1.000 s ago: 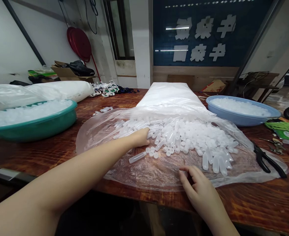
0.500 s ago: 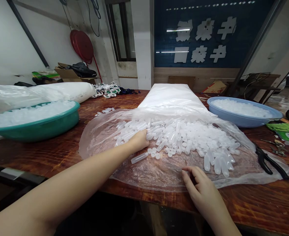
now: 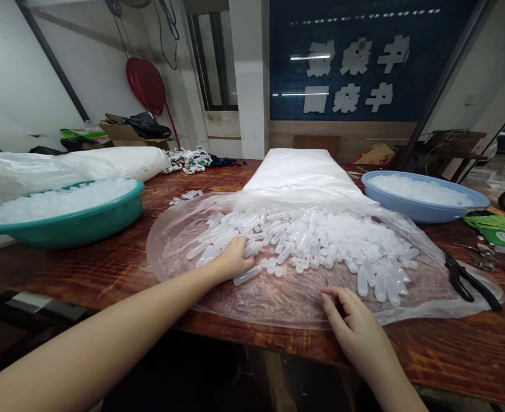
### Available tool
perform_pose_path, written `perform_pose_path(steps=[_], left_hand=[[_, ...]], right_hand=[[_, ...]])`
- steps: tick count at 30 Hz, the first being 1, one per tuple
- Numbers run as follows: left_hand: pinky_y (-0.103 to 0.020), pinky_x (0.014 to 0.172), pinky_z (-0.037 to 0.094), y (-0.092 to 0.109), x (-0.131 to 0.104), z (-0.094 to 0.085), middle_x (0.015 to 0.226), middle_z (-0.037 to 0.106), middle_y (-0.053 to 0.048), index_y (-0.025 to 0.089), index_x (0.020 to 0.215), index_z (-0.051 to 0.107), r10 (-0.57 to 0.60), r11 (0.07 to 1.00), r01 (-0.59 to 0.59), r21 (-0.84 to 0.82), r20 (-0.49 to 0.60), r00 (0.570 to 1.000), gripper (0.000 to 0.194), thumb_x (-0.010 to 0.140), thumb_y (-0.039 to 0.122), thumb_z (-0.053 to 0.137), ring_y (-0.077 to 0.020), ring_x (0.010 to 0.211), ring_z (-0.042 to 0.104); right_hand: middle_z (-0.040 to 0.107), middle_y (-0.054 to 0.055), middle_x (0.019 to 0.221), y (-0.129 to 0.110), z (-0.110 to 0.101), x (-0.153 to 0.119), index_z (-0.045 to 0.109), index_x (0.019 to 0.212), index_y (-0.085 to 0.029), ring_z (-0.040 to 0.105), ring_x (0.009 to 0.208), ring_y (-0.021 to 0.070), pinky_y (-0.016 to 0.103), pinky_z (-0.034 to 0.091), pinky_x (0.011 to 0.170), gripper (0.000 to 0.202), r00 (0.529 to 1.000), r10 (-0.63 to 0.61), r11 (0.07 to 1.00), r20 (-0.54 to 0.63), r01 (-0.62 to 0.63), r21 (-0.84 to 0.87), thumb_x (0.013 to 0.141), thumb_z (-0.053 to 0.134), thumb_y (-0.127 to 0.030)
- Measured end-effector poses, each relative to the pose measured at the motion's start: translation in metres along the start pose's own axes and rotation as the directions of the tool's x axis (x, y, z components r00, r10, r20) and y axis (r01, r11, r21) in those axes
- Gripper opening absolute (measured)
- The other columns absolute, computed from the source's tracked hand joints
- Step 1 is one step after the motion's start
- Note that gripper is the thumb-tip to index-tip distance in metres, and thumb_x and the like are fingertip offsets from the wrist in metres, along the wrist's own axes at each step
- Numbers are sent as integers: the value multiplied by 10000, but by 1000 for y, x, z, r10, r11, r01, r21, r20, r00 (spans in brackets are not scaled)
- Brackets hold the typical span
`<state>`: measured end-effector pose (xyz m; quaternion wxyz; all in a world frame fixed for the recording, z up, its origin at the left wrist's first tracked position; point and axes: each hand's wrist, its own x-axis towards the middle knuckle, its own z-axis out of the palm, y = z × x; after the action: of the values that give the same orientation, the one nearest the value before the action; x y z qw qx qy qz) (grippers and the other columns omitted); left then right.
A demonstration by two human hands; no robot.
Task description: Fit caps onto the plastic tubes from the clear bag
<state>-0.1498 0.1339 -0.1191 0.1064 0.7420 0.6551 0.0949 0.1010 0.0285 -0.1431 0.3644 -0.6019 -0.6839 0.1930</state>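
My left hand point(image 3: 234, 258) is at the left part of a pile of translucent plastic tubes point(image 3: 308, 234), its fingers bent among them; whether it grips a tube is hidden. One loose tube point(image 3: 247, 276) lies just below that hand, beside small white caps point(image 3: 272, 266). The pile rests on a clear plastic bag point(image 3: 295, 300) whose filled white part stretches toward the back. My right hand point(image 3: 349, 312) is at the bag's front edge, thumb and index finger curled close together; anything between them is too small to make out. Several tubes point(image 3: 380, 286) lie together beyond it.
A green basin point(image 3: 85, 220) of translucent pieces stands at the left, a blue basin point(image 3: 424, 206) at the right back. Black-handled scissors point(image 3: 467, 280) lie on the bag's right edge. Keys point(image 3: 484, 257) and green gloves point(image 3: 497, 223) are at the far right.
My left hand has moved a little left and toward me, and tubes at the pile's left edge have shifted outward with it. My right hand has barely moved.
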Motion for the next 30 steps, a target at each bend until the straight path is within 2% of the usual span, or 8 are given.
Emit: perform_pose_path(steps=[7, 13, 18, 22, 24, 26, 28, 30], left_hand=[[-282, 848, 437, 2, 4, -16, 1103, 575, -113, 145, 1039, 538, 21, 993, -31, 110, 91, 996, 354, 688, 122, 573, -244, 1022, 547], [-368, 752, 478, 8, 20, -21, 922, 632, -83, 129, 903, 592, 13, 978, -52, 201, 190, 982, 226, 688, 168, 647, -222, 838, 602], [-329, 797, 459, 4, 13, -23, 1001, 629, -112, 163, 949, 597, 82, 983, -99, 157, 112, 990, 273, 677, 153, 590, -278, 947, 584], [-302, 891, 412, 11, -17, -27, 1107, 596, -88, 179, 1073, 549, 151, 984, -155, 86, 51, 987, 355, 723, 233, 570, -252, 1044, 539], [-280, 865, 420, 23, -45, -26, 1106, 591, -58, 206, 1088, 527, 178, 984, -177, -26, 23, 984, 360, 732, 253, 555, -223, 1014, 545], [-258, 700, 455, 37, -79, -22, 892, 618, -34, 214, 939, 552, 189, 921, -168, -351, 25, 982, 199, 749, 264, 516, -183, 790, 577], [-222, 532, 414, 51, -113, -15, 708, 550, -2, 206, 829, 506, 252, 737, -106, -668, 126, 960, 138, 724, 288, 545, -131, 589, 495], [-208, 472, 351, 62, -140, -6, 637, 463, 25, 200, 771, 449, 313, 563, 27, -826, 243, 918, 178, 705, 298, 582, -99, 526, 390]], right_hand=[[633, 57, 956, 1, 3, 1, 597, 895, -228, 598, 900, 231, 328, 455, 734, 278, 1000, -10, 1000, -14, 10, -6, 862, 390, -410], [619, 61, 957, 1, 2, 1, 585, 896, -229, 587, 902, 240, 359, 448, 764, 275, 1000, 9, 1000, -10, -9, 7, 859, 396, -424], [591, 77, 998, 3, -2, 0, 569, 997, -212, 568, 911, 224, 345, 470, 759, 296, 997, 22, 994, -81, -13, 108, 866, 418, -429], [568, 70, 952, -9, -6, -7, 555, 1085, -206, 562, 848, 192, 299, 483, 732, 298, 994, -72, 980, -87, 87, 178, 879, 437, -386], [563, 69, 964, -20, -9, -12, 539, 1142, -221, 561, 877, 187, 301, 477, 775, 298, 983, -161, 966, -83, 174, 193, 906, 396, -334], [574, 68, 966, -30, -13, -20, 539, 1146, -240, 568, 905, 187, 298, 482, 792, 282, 967, -247, 942, -57, 254, 218, 914, 387, -294], [597, 66, 953, -38, -16, -29, 560, 1083, -248, 593, 893, 188, 275, 509, 758, 221, 951, -309, 908, -17, 300, 291, 899, 441, -276], [624, 61, 970, -42, -19, -38, 547, 1102, -262, 623, 884, 188, 257, 530, 737, 231, 934, -355, 862, 44, 309, 402, 875, 509, -257]])
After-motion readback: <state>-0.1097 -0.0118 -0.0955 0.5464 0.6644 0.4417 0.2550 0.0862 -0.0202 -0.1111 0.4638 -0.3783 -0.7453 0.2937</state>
